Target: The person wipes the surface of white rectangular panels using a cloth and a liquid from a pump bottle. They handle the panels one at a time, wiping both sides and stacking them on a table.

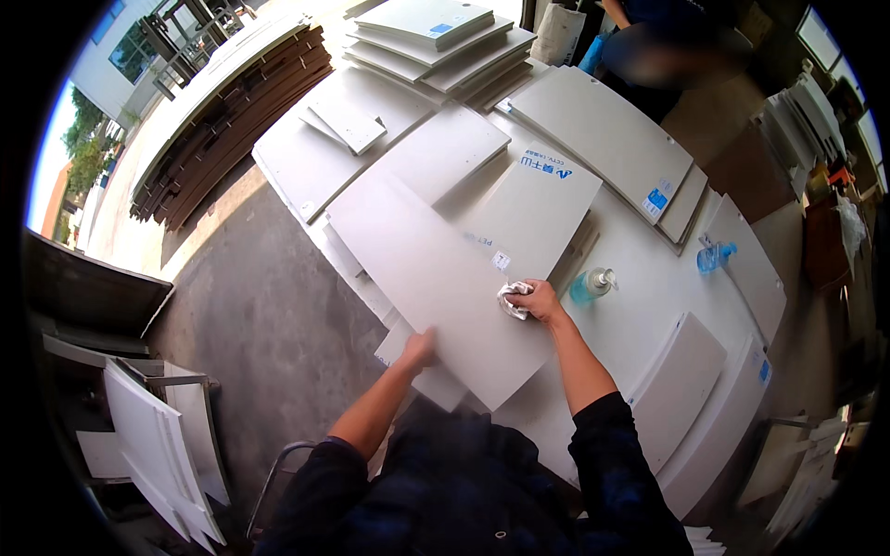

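A long white panel (445, 278) lies slantwise before me, on top of other boards. My right hand (541, 300) holds a crumpled white cloth (514, 300) against its right edge. My left hand (420, 349), slightly blurred, grips the panel's left edge, and some of its fingers are hidden. Under the panel is a printed white board (549, 198) with blue lettering and a small label. Just right of my right hand stands a clear pump bottle (591, 285) with light-blue liquid.
A blue spray bottle (716, 258) lies farther right. Stacked white panels (424, 42) stand at the back, labelled panels (612, 132) at back right, more boards (681, 389) at near right. Another person (653, 62) stands across the table. Boards (153, 445) lean at lower left.
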Action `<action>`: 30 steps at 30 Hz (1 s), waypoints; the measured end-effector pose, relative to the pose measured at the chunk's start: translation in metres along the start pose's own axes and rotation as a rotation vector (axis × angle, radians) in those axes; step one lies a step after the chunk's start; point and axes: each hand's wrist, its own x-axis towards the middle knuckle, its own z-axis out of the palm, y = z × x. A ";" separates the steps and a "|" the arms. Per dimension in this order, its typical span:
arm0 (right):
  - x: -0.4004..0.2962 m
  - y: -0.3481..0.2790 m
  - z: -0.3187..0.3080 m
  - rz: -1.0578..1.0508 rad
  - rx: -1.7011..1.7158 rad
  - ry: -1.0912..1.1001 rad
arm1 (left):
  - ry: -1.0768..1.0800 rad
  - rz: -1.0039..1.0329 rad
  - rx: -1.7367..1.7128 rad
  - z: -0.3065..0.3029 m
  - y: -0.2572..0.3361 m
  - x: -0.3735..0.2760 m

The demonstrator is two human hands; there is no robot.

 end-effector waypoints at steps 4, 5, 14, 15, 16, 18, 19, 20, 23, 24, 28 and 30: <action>-0.039 0.000 -0.030 -0.080 0.184 0.099 | 0.124 0.291 0.752 0.002 0.042 -0.071; -0.057 0.010 -0.036 -0.097 0.157 0.234 | 0.296 0.509 0.805 0.009 0.044 -0.089; -0.157 0.134 -0.034 -0.025 -0.097 1.036 | 0.136 0.716 1.375 0.120 0.065 -0.074; -0.159 0.143 -0.027 -0.038 -0.123 1.041 | 0.136 0.702 1.380 0.126 0.066 -0.071; -0.157 0.143 -0.020 -0.055 -0.105 1.045 | 0.142 0.686 1.384 0.131 0.068 -0.070; -0.139 0.142 -0.012 -0.220 -0.207 1.105 | 0.146 0.656 1.390 0.134 0.072 -0.072; -0.128 0.140 -0.011 -0.304 -0.259 1.137 | 0.141 0.646 1.397 0.135 0.075 -0.075; -0.116 0.138 -0.012 -0.360 -0.364 1.113 | 0.136 0.635 1.402 0.137 0.077 -0.076; -0.080 0.128 -0.022 -0.487 -0.591 1.026 | 0.132 0.648 1.423 0.139 0.079 -0.073; -0.072 0.120 -0.024 -0.507 -0.609 0.984 | 0.147 0.672 1.418 0.138 0.077 -0.070; -0.091 0.114 -0.022 -0.606 -0.595 0.908 | 0.155 0.634 1.440 0.135 0.072 -0.075; -0.075 0.110 -0.031 -0.660 -0.608 0.908 | 0.152 0.587 1.478 0.144 0.087 -0.084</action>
